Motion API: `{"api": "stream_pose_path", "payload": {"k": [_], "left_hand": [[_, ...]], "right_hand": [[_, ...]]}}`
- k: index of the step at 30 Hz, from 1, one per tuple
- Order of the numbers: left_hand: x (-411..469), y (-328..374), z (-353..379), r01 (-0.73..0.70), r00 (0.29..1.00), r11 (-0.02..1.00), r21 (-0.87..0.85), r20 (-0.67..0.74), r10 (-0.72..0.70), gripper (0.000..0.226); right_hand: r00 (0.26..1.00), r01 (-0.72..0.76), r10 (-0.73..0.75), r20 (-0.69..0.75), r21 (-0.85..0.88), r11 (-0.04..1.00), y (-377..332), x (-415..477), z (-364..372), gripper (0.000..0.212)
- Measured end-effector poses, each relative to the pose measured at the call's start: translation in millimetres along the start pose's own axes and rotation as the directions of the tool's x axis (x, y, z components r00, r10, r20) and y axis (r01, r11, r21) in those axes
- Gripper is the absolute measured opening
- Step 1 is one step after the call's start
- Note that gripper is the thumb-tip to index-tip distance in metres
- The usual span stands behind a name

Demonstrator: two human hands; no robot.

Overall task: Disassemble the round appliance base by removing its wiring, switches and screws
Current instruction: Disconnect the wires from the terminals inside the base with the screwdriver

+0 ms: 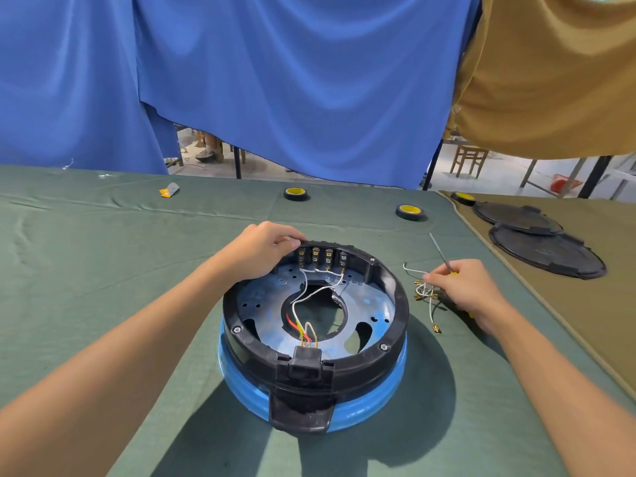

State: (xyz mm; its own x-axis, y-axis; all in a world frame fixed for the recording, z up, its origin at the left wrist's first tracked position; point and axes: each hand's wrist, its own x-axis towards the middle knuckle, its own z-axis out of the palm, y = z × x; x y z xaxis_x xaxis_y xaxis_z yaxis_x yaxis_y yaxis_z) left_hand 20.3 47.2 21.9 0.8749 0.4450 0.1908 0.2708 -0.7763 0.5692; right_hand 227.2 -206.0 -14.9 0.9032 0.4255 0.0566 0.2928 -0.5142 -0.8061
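Rigid base (pixel 401 315) prob light-ish, L hand (pixel 265 251) curls over far rim to steady; wires (pixel 303 294) floppy, pull at terminals; R hand (pixel 463 287) grips screwdriver (pixel 441 252).

The base (pixel 315 325) sits on the table (pixel 103 253). Inside the base, a row of switches (pixel 321 258) stands against its far wall, and wires (pixel 309 294) run from them toward its near wall. The left hand (pixel 261 251) grips the base's far left rim. Just right of the base lie loose wires (pixel 425 292), touched by the right hand (pixel 464 287), which holds a screwdriver (pixel 440 251). Behind the base lies a tape roll (pixel 296 193), a second roll (pixel 409 212) behind and right of it, and a third roll (pixel 463 198) farther right. Two overlapping lids (pixel 547 254) lie well right of the base.
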Motion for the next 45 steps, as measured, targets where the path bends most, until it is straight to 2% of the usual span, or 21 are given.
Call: {"api": "stream_pose_path", "payload": {"k": [3,7,10,12,14,16,18,22,24,28,33,36,40,45], "left_hand": [[-1,0,0,0.003,1.0,1.0,0.002,0.001,-0.003,0.026],[-2,-2,-2,0.035,0.999,0.998,-0.055,0.005,-0.034,0.023],[-1,-1,-2,0.037,0.999,0.998,-0.048,0.011,-0.036,0.023],[1,0,-5,0.032,0.999,0.999,-0.023,0.036,-0.031,0.023],[5,4,-10,0.021,0.997,0.999,0.025,0.08,-0.023,0.023],[12,11,-13,0.004,0.995,0.993,0.119,0.101,-0.016,0.024],[17,20,-12,-0.023,0.997,0.98,0.196,0.081,0.007,0.025],[22,36,-1,-0.121,0.99,0.979,0.161,0.088,0.108,0.028],[24,39,7,-0.167,0.98,0.977,0.136,0.131,0.149,0.027],[29,37,15,-0.176,0.971,0.975,0.132,0.185,0.151,0.026],[37,32,15,-0.133,0.981,0.986,0.101,0.154,0.117,0.024],[44,28,16,-0.106,0.988,0.99,0.094,0.125,0.094,0.023],[51,24,18,-0.089,0.992,0.992,0.09,0.102,0.08,0.022],[62,20,19,-0.089,0.994,0.992,0.093,0.069,0.083,0.022]], "right_hand": [[0.997,0.036,-0.044,-0.058,-0.13,0.991,1,0,1,0.013],[0.994,0.072,-0.084,-0.066,-0.166,0.984,-11,-7,-9,0.025],[0.973,0.217,-0.201,0.112,-0.145,0.966,-33,-23,-25,0.018],[0.907,0.391,-0.347,0.237,-0.173,0.904,-48,-37,-36,0.014],[0.824,0.517,-0.441,0.355,-0.155,0.842,-64,-51,-44,0.019],[0.779,0.559,-0.45,0.437,-0.156,0.814,-74,-58,-49,0.025],[0.766,0.587,-0.429,0.479,-0.25,0.77,-80,-58,-47,0.028],[0.761,0.609,-0.395,0.515,-0.358,0.708,-87,-56,-35,0.026],[0.764,0.607,-0.383,0.52,-0.376,0.7,-88,-53,-28,0.024],[0.784,0.606,-0.425,0.452,-0.412,0.68,-88,-45,-16,0.006],[0.795,0.607,-0.511,0.328,-0.413,0.679,-92,-37,-3,0.012],[0.776,0.628,-0.568,0.275,-0.425,0.652,-93,-33,5,0.015],[0.738,0.663,-0.618,0.271,-0.462,0.589,-94,-28,11,0.018],[0.727,0.674,-0.628,0.278,-0.467,0.573,-94,-18,12,0.019]]}}
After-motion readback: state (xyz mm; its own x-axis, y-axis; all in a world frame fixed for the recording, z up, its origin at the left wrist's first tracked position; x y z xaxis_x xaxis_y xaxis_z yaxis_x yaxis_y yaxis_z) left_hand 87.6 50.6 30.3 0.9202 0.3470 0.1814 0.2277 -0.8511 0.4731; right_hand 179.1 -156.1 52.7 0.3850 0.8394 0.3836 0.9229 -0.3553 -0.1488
